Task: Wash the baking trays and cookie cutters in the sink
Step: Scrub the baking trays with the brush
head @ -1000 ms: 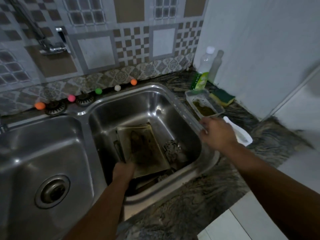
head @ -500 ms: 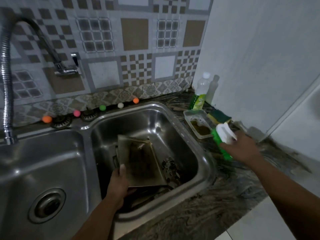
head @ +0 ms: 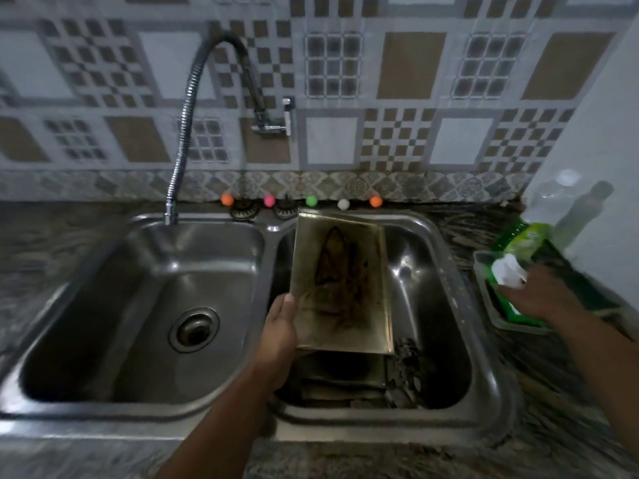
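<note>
Raised since a moment ago: stained rectangular metal baking tray (head: 340,281), now tilted up over the right basin of the double stainless-steel sink (head: 449,243), far edge near the back rim. My left hand (head: 280,331) grips its near left corner, thumb on top. Beneath it, further dark trays (head: 340,382) and a heap of metal cookie cutters (head: 409,368) lie on the basin floor. My right hand (head: 539,295), now over the clear plastic container (head: 484,271) on the dark marbled counter (head: 553,392), holds a green-and-white item (head: 508,273), blurred. Left basin: round drain (head: 194,329), flexible steel tap (head: 183,133) above. Five small coloured balls (head: 311,201) line the back ledge.
</note>
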